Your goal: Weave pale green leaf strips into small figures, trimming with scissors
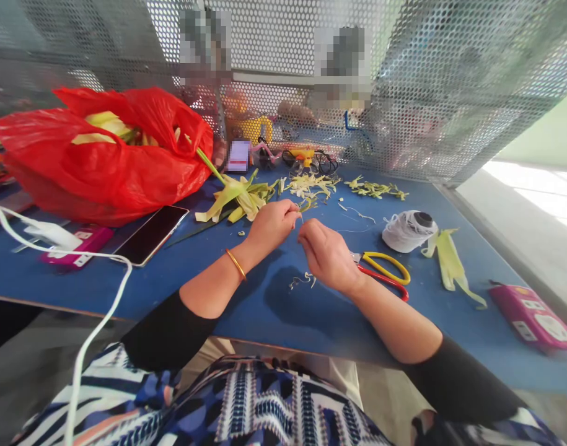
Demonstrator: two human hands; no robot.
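Note:
My left hand (271, 224) is closed in a pinch over the blue table (274, 310), a gold bangle on its wrist. Its fingertips hold a thin pale strip, too small to name for sure, right beside the pile of yellow-green leaf strips (239, 199). My right hand (327, 255) is curled just to the right, its fingers closed close to the same strip; what it holds is hidden. A few small scraps (303, 280) lie on the table under my hands. Yellow-and-red scissors (385, 272) lie by my right wrist.
A red plastic bag (106, 155) of leaves sits at the back left. A phone (152, 234), a white cable (101, 310) and a pink case (76, 248) lie left. A spool of white thread (408, 229), a leaf piece (450, 265) and another pink case (534, 317) lie right. A perforated screen (427, 93) closes the back.

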